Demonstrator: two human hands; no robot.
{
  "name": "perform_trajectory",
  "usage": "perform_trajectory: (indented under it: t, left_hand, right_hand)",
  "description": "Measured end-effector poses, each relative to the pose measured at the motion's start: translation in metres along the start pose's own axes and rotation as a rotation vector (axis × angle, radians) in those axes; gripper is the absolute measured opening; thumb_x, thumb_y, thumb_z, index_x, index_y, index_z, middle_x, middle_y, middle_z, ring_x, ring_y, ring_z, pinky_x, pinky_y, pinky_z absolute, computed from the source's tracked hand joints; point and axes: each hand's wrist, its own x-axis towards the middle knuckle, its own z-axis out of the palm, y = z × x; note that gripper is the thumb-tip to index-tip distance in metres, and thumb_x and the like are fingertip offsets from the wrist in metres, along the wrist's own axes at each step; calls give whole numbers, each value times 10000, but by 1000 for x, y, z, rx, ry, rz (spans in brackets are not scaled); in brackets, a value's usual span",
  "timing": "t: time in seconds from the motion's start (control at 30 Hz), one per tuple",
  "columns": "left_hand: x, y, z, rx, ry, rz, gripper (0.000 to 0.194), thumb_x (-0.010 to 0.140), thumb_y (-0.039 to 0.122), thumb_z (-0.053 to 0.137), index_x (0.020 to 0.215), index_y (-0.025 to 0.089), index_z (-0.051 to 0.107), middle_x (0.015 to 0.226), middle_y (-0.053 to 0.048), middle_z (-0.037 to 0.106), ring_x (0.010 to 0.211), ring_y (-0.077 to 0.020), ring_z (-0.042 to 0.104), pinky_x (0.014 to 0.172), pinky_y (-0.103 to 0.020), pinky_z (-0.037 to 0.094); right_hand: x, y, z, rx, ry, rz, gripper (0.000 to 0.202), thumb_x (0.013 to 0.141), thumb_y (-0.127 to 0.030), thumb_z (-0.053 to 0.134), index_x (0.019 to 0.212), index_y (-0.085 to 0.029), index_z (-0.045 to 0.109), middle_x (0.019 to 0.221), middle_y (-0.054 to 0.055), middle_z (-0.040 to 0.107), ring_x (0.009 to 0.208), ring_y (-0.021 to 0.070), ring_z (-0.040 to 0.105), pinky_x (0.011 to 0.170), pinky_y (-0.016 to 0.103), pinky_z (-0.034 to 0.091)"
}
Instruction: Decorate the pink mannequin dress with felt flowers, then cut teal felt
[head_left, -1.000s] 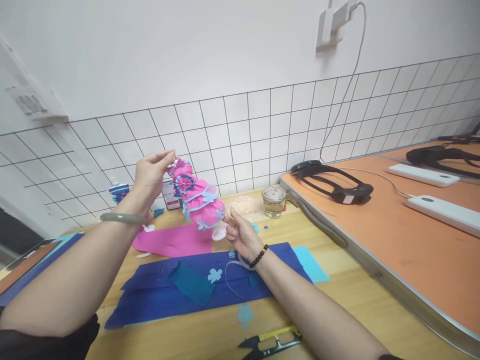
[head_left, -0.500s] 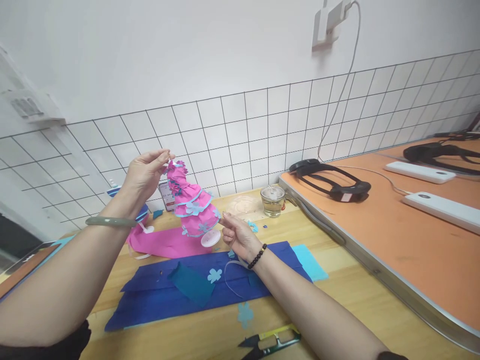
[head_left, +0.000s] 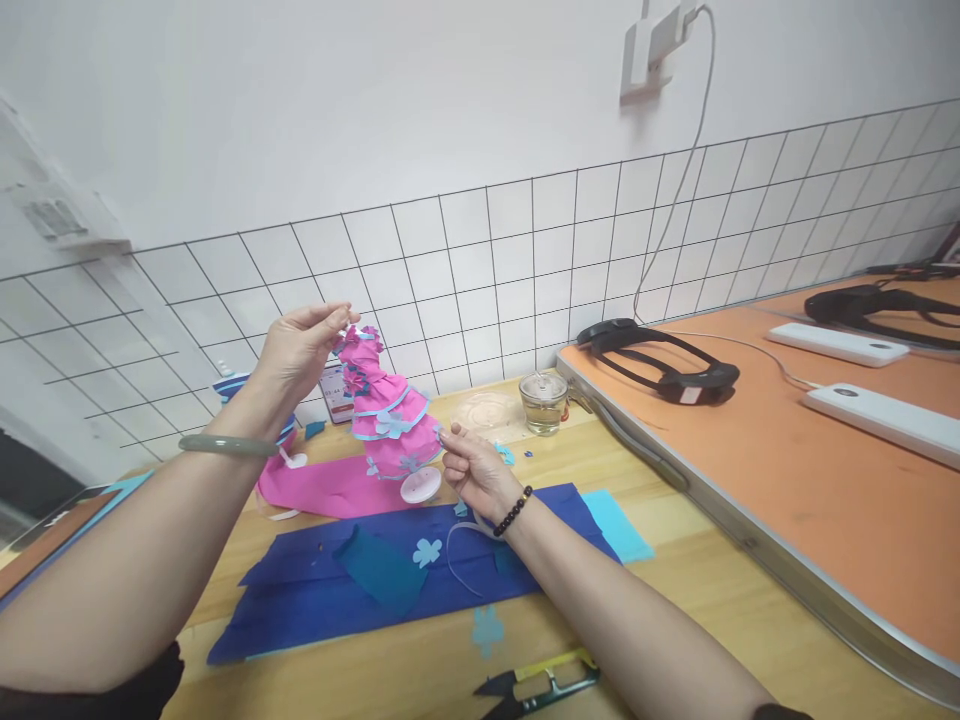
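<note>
A tiered pink paper dress [head_left: 394, 410] with light blue trim and blue flowers hangs tilted over the table, a round white base [head_left: 421, 485] at its lower end. My left hand [head_left: 309, 340] pinches its top end between thumb and fingers. At the dress's lower right hem, my right hand [head_left: 474, 468] is closed, thumb and forefinger pinching the edge. Below lie dark blue paper sheets [head_left: 300, 600] with a teal piece [head_left: 382, 568] and a light blue flower cutout [head_left: 427, 553] on them.
Green-and-yellow snips [head_left: 536, 685] lie at the front edge. A lidded glass cup [head_left: 544, 403] stands near the wall grid. Pink paper [head_left: 322, 486] lies behind the blue sheets. An orange board [head_left: 795, 450] holds black headsets [head_left: 660, 362] and white devices.
Both my hands hold the dress as before. My left hand and the top of the dress have shifted slightly right, leaving the dress a little more upright.
</note>
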Motion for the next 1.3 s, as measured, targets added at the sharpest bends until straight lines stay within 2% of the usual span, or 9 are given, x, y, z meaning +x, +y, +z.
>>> perform_trajectory:
  t: [0.27, 0.47, 0.63, 0.73, 1.03, 1.2, 1.3]
  left_hand:
    - [-1, 2, -2, -24, -25, -1, 199, 585, 251, 754, 767, 193, 702, 749, -40, 675, 692, -127, 593, 634, -264, 454]
    - [2, 5, -7, -83, -23, -23, 190, 585, 217, 760, 764, 195, 700, 757, -33, 679, 679, -122, 590, 624, -261, 463]
    - [4, 9, -19, -173, -43, -35, 181, 630, 181, 748, 800, 172, 686, 767, -26, 693, 664, -116, 583, 600, -265, 473]
    - [4, 10, -24, -206, -60, -55, 206, 619, 170, 755, 807, 154, 675, 773, -26, 688, 681, -127, 592, 578, -263, 484]
    - [4, 11, -26, -204, -104, -54, 154, 656, 156, 723, 796, 134, 662, 783, -46, 680, 698, -144, 608, 571, -268, 517]
    - [4, 14, -24, -203, -115, -38, 136, 672, 156, 711, 796, 132, 660, 783, -51, 676, 705, -147, 607, 562, -261, 516]
    - [2, 16, -21, -202, -112, -40, 130, 677, 152, 706, 798, 138, 660, 782, -48, 676, 707, -149, 608, 559, -263, 514]
  right_hand:
    - [2, 3, -2, -72, 0, -5, 384, 560, -107, 767, 781, -191, 465, 486, -128, 457, 320, -13, 279, 332, 109, 184]
    - [-1, 2, -3, -143, -40, -10, 398, 576, -188, 778, 827, -197, 470, 506, -128, 483, 311, -13, 264, 332, 121, 160]
    - [-4, -1, -4, -204, -117, 13, 318, 654, -309, 734, 734, -172, 458, 671, -21, 640, 329, -13, 275, 337, 139, 158]
    - [-5, -1, -5, -235, -136, 33, 310, 697, -361, 693, 710, -166, 452, 778, 36, 681, 334, -12, 273, 339, 148, 170]
    - [-4, 5, -7, -352, -130, 132, 267, 703, -330, 697, 759, -155, 504, 769, 47, 688, 335, -6, 320, 344, 141, 178]
    - [-9, 4, -1, -336, -206, 202, 304, 731, -413, 661, 846, -155, 549, 840, 77, 677, 364, -10, 315, 361, 141, 180]
    - [-10, 5, 1, -270, -255, 234, 294, 712, -400, 686, 801, -152, 553, 807, 42, 650, 389, -12, 308, 374, 140, 184]
